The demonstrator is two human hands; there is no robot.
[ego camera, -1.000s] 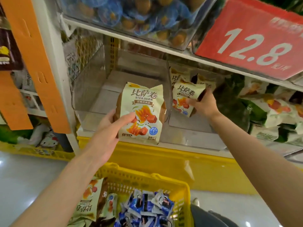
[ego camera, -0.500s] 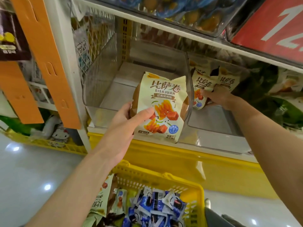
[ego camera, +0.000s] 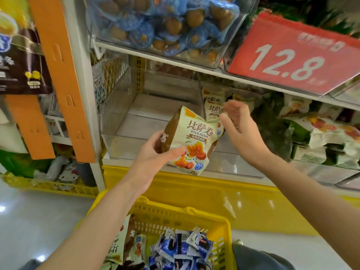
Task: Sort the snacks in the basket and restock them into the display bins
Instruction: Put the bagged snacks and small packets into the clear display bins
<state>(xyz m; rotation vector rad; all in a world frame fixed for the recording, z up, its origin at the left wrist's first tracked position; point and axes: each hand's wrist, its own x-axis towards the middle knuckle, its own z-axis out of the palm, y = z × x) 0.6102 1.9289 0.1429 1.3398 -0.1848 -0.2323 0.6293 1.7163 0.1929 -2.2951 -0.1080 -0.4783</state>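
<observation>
My left hand grips a cream and brown snack bag with orange rolls printed on it, held tilted in front of a clear display bin. My right hand hovers just right of the bag's top corner, fingers relaxed and holding nothing. Behind it, two matching bags stand in the neighbouring clear bin. Below, the yellow basket holds more cream bags and several small blue and white packets.
A red 12.8 price sign hangs over the upper shelf edge. A bin of blue-wrapped brown snacks sits above. Green and white bags fill the bins to the right. Orange posts stand at left, a yellow ledge below.
My right hand let go of the bag in the right bin and drew back toward the bag in my left hand. My left hand tilted its bag and shifted it slightly right.
</observation>
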